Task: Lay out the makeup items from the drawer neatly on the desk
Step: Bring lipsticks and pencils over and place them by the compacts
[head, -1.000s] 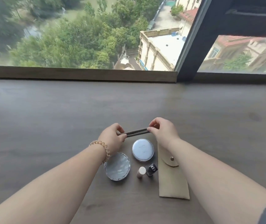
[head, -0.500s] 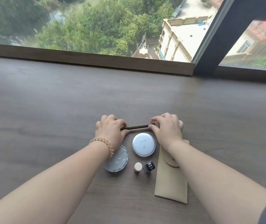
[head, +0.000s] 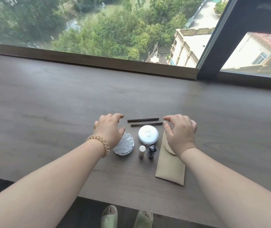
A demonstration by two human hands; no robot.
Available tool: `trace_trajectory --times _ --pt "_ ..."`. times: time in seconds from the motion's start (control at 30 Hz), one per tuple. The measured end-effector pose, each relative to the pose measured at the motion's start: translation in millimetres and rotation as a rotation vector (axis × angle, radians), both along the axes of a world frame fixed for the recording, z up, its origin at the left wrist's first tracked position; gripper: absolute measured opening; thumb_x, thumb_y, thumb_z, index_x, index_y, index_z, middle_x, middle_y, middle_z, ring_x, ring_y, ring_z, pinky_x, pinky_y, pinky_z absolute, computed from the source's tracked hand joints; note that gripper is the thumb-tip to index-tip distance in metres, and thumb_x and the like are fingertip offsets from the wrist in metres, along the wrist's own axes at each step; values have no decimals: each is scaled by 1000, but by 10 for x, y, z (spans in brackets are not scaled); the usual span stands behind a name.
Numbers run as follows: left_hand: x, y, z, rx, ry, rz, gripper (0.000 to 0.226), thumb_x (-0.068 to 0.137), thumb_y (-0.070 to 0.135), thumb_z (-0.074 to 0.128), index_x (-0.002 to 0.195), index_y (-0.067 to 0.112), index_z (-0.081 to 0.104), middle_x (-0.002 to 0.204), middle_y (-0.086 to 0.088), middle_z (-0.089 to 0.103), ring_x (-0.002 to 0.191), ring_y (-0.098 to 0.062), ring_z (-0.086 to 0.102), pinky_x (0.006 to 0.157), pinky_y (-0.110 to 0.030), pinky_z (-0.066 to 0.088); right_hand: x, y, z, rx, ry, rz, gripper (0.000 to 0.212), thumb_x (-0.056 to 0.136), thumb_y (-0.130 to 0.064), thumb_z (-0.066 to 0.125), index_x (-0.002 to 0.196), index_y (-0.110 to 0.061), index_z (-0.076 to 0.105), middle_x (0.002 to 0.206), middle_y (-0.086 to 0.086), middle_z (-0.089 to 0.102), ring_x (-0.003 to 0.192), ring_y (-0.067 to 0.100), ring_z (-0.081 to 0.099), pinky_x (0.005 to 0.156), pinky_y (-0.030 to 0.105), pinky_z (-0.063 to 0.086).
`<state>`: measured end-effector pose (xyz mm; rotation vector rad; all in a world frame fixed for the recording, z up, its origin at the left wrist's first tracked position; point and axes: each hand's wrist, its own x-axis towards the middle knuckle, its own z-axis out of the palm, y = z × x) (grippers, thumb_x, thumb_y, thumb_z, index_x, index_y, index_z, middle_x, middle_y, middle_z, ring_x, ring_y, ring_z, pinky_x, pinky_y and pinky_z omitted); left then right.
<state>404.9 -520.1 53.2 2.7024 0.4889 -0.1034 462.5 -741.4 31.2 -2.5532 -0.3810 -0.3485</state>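
Note:
Two thin brown pencils [head: 143, 119] lie side by side on the wooden desk [head: 49, 104], one just behind the other. My left hand [head: 109, 129] hovers at their left ends and my right hand [head: 180, 131] at their right ends, both with fingers apart and empty. In front of the pencils sit a white round compact [head: 148, 134], a silvery ribbed round compact [head: 125, 146] partly under my left hand, a small white-capped tube [head: 142, 151] and a small dark bottle [head: 151, 151]. A beige pouch [head: 170, 168] lies under my right wrist.
A low wooden sill [head: 98, 60] and a large window run along the desk's far edge, with a dark window post [head: 220, 38] at the right. The desk's near edge crosses the bottom, and slippered feet [head: 109, 216] show below it.
Both hands have let go of the two pencils and drawn apart sideways. The pencils now rest on the desk behind the white compact. The view has tilted down.

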Motion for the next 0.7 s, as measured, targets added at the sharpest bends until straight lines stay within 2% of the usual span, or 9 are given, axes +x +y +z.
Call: trace_trajectory --times 0.13,0.23,0.37,0.43,0.5,0.6,0.7 --pt "-234 11 92 -80 -21 -6 37 90 34 54 126 32 50 115 8 57 118 -18 42 99 -35 29 -237 54 122 91 19 0 31 85 -39 40 90 -25 67 83 -7 63 90 20 56 77 25 18" --pt "-388 12 115 -133 -36 -26 32 89 33 55 122 31 54 111 9 59 115 -16 44 99 -34 29 -475 116 156 66 87 53 40 78 -46 35 94 -27 67 87 -10 63 93 17 55 78 22 18" --pt "-560 20 111 -193 -68 -59 30 88 33 56 118 31 57 108 11 60 113 -14 45 96 -30 28 -735 158 127 -92 274 129 44 72 -40 47 113 -30 60 106 -10 61 110 14 48 82 23 17" --pt "-646 62 128 -219 -72 -89 29 88 33 56 117 32 57 108 12 60 113 -13 46 96 -29 28 -838 191 114 -194 331 95 41 77 -33 55 118 -31 57 109 -11 60 112 15 47 88 27 21" --pt "-710 116 150 -239 -77 -126 29 88 33 57 117 33 57 108 12 60 112 -12 46 97 -29 28 -908 223 116 -219 361 32 34 82 -27 59 116 -30 57 107 -9 61 110 17 49 91 31 26" --pt "-776 196 234 -263 -86 -170 29 88 32 57 117 32 58 108 12 60 112 -12 47 97 -29 29 -977 247 180 -180 344 -89 23 82 -31 65 104 -27 61 99 -6 65 104 20 54 87 33 29" --pt "-806 282 390 -307 -93 -224 30 87 31 57 117 32 57 107 12 59 112 -12 48 99 -30 32 -1090 318 396 5 247 -225 18 78 -30 71 93 -22 65 84 -6 64 94 24 58 87 35 35"
